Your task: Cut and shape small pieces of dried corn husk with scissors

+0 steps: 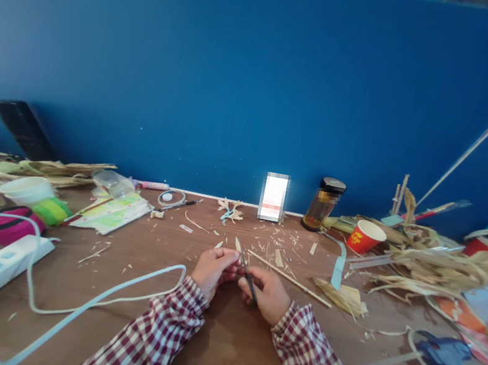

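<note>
My left hand (214, 267) pinches a small pale pointed sliver (238, 245) that looks like dried husk, its tip standing up above the fingers. In my right hand (269, 292) is a slim dark pair of scissors (250, 286), blades angled up and left toward the sliver. Both hands are close together over the brown table, and the fingers partly hide where blades and sliver meet. Just beyond the right hand lies a thin wooden stick (297, 282). Husk scraps (278, 258) are scattered past the fingertips.
Left are a power strip (17, 262) with a white cable (100, 302), a magenta pouch (12, 225) and papers (113, 213). Right are a red paper cup (366, 238), dried husks (469, 266) and a blue glue gun (452, 364). A dark-lidded jar (319, 208) stands near the blue partition (243, 81).
</note>
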Tool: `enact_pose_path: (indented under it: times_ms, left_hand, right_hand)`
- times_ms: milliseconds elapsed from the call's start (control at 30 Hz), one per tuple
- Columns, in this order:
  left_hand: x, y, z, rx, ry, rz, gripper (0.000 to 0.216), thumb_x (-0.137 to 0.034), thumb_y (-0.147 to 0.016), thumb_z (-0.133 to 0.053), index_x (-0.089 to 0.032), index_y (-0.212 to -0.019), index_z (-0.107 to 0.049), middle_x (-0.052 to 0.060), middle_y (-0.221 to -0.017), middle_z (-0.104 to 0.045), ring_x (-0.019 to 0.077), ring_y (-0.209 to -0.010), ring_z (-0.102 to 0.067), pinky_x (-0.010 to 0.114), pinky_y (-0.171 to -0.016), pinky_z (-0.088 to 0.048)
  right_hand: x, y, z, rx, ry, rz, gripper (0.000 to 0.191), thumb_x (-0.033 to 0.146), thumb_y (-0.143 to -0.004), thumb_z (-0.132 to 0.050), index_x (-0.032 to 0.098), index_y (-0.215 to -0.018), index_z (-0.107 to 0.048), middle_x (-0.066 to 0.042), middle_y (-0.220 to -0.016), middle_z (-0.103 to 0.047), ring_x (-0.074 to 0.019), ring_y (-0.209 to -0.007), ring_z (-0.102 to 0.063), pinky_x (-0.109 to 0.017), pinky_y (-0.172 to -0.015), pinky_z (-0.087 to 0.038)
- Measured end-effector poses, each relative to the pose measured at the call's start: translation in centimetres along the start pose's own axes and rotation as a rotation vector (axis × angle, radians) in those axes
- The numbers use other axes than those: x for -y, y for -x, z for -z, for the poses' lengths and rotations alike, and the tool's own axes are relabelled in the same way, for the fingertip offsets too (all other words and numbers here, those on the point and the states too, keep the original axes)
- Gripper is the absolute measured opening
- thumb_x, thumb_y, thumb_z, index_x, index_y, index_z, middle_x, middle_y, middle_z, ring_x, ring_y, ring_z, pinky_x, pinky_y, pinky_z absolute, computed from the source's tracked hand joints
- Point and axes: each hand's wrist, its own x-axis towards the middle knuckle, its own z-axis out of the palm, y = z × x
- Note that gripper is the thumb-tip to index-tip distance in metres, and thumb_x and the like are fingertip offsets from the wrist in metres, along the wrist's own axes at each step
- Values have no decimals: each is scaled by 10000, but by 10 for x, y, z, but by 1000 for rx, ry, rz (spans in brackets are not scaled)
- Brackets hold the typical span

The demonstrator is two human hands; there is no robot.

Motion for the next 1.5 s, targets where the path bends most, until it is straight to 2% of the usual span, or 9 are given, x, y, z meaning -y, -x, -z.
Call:
enact_pose_path:
  times_ms: [467, 733, 867, 1067, 1133, 1167, 1233, 1333, 1500]
  left_hand:
    - [0, -1, 1, -8, 12, -12, 182, -253, -623, -717, -103, -682, -634, 18, -601, -614, 49, -456, -524, 137, -426, -444]
    - [-6, -3, 6, 16, 73, 26, 97, -199, -695, -660, -128, -752, -625, 56, -721, -676, 57, -461, -554, 158, -437, -476]
    - [-7, -5, 8, 1, 51, 9, 71, -181, -703, -639, -132, -751, -621, 52, -713, -674, 56, -463, -550, 161, -448, -474]
    - [-21, -15, 27, -153, -68, -155, 143, -177, -633, -671, -149, -768, -633, 2, -631, -652, 59, -449, -512, 158, -429, -417]
    - [-26, -20, 39, -225, -357, -316, 157, -193, -611, -676, -149, -760, -670, 11, -617, -660, 102, -504, -553, 191, -470, -431]
    - [-28, -22, 45, -222, -506, -385, 147, -186, -600, -677, -153, -744, -687, 24, -658, -680, 125, -566, -584, 208, -527, -449]
    - [-29, -26, 55, -263, -692, -472, 141, -179, -598, -671, -167, -735, -700, 41, -711, -700, 159, -639, -611, 241, -613, -459]
    - [-25, -32, 62, -262, -788, -460, 150, -194, -610, -664, -176, -754, -699, 56, -696, -704, 189, -664, -629, 260, -631, -457]
    - [-19, -35, 62, -255, -804, -402, 114, -240, -637, -655, -187, -730, -696, 54, -654, -700, 189, -634, -639, 248, -613, -442]
  right_hand:
    - [1, -1, 0, -31, -52, -30, 361, 411, -771, -554, 147, -1014, -593, 33, -537, -529, -94, -471, -498, -221, -478, -426]
    - [2, -2, 1, -73, -159, -31, 391, 417, -754, -568, 129, -1019, -563, 34, -552, -532, -96, -494, -508, -224, -489, -433]
    - [0, -3, 1, -78, -177, -26, 384, 410, -751, -574, 132, -1015, -563, 35, -552, -536, -87, -484, -502, -217, -484, -427]
    - [3, -3, 0, -181, -238, -17, 395, 427, -725, -590, 132, -986, -561, 33, -551, -534, -92, -490, -508, -221, -478, -437]
    - [4, -3, -1, -208, -253, -4, 390, 428, -723, -593, 137, -981, -560, 27, -561, -536, -103, -510, -520, -231, -490, -446]
    - [4, -3, -1, -212, -255, -1, 384, 429, -727, -590, 141, -981, -561, 25, -563, -536, -108, -514, -523, -237, -491, -448]
    - [5, -3, -1, -208, -251, -5, 376, 433, -734, -583, 150, -980, -564, 22, -563, -536, -115, -507, -522, -244, -486, -448]
    - [7, -2, -1, -205, -256, -27, 384, 444, -725, -592, 154, -976, -567, 21, -558, -538, -114, -500, -521, -239, -478, -446]
    - [8, -2, -1, -196, -286, -15, 398, 459, -704, -611, 151, -953, -572, 24, -558, -541, -105, -513, -530, -226, -485, -454]
